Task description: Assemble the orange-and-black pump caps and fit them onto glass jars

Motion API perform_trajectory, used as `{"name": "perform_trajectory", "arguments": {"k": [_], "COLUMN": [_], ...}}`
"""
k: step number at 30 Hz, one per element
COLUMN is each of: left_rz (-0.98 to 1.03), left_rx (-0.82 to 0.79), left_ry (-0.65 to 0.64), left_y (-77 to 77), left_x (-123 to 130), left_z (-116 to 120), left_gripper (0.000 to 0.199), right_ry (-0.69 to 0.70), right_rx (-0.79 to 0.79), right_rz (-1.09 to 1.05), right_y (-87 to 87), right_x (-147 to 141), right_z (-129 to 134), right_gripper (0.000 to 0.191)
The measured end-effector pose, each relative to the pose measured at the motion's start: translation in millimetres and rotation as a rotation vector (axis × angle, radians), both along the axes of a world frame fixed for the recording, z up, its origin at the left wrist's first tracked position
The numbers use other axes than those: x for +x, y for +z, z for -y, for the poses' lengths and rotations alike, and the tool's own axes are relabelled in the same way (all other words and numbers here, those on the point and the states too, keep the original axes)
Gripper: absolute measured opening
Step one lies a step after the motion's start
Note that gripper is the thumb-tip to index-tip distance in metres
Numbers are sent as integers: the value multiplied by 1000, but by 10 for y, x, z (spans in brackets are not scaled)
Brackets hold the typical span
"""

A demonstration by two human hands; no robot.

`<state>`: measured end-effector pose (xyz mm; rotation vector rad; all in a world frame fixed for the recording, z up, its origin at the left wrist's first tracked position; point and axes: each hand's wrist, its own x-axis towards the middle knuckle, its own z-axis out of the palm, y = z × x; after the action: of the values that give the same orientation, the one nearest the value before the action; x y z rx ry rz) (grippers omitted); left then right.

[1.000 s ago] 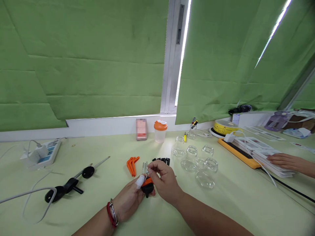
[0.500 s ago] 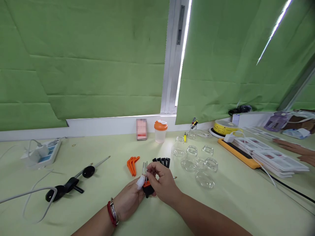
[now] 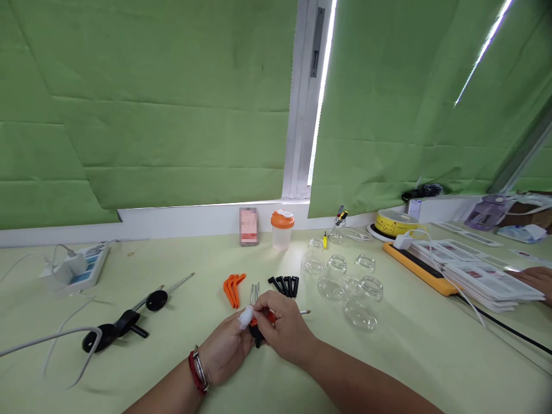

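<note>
My left hand (image 3: 224, 352), with a white wrapping (image 3: 245, 317) on its thumb, is closed around a small black and orange part (image 3: 255, 333). Thin metal rods (image 3: 255, 294) stand up from that part. Fingers of my right hand (image 3: 288, 330) are closed over its upper right side and hide much of it; whatever is at their tips cannot be made out. Beyond the hands lie several bent orange pieces (image 3: 233, 290) and several black pieces (image 3: 284, 286). A screwdriver-like metal tip (image 3: 305, 312) sticks out to the right of my right hand.
Black round-ended pieces with metal shafts (image 3: 127, 325) lie at left, near a white cable (image 3: 92, 333) and power strip (image 3: 88, 270). Several upturned clear glass jars (image 3: 360, 313) stand at right. Farther right are an orange power strip (image 3: 422, 270), stacked cards (image 3: 487, 282) and another person's hand (image 3: 535, 282).
My right hand has lowered its fingers from the rods onto the orange top of the part. The left hand stays in place. At far right, the other person's hand has shifted toward the card stack.
</note>
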<state>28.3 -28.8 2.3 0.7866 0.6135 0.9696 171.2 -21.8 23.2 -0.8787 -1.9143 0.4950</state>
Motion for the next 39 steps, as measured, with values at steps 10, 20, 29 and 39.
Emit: {"name": "perform_trajectory", "arguments": {"k": [10,20,29,39], "left_rz": [8,29,23,36], "left_rx": [-6,-35,-37,-46], "left_ry": [2,16,34,31], "left_y": [6,23,17,20], "left_x": [-6,-12,-8,-5], "left_z": [-9,-6,-9,-33], "left_gripper": [23,21,20,21], "right_ry": [-21,29,6,-6], "right_rx": [47,80,81,101], "right_rz": [42,59,73,78], "right_y": [-9,-19,-18,-28], "right_x": [1,-3,-5,-7], "right_z": [-6,-31,-12,-22], "right_gripper": [14,14,15,15]}}
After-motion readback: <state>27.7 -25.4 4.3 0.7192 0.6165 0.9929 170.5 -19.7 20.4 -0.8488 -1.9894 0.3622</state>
